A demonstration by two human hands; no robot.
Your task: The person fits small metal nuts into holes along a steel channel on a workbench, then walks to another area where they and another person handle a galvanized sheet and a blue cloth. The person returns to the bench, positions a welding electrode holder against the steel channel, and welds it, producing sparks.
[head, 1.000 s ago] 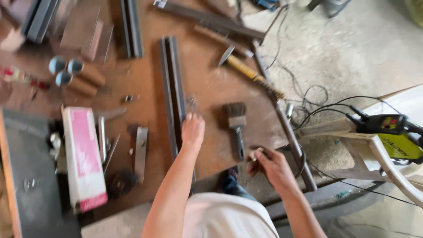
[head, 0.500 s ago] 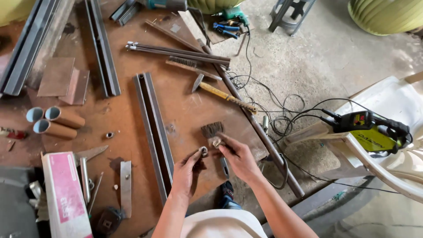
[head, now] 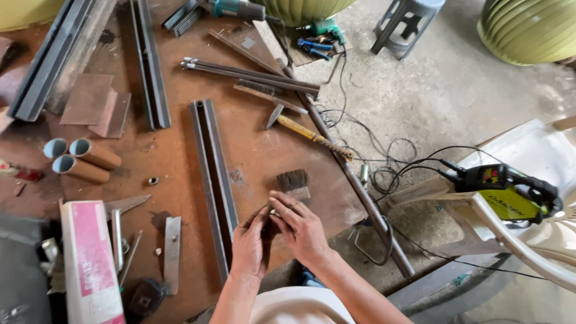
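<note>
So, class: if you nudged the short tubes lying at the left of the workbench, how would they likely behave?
The short tubes are round and lie on their sides, so they would probably roll. Their open ends look hollow, so they are likely light for their size. They look rigid, unlikely to flex when lifted.

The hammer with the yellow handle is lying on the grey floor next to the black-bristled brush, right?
Not quite. The head view shows the hammer with the yellow handle lying on the rusty brown metal table, not on the floor. It does lie near the black-bristled brush, just beyond it.
</note>
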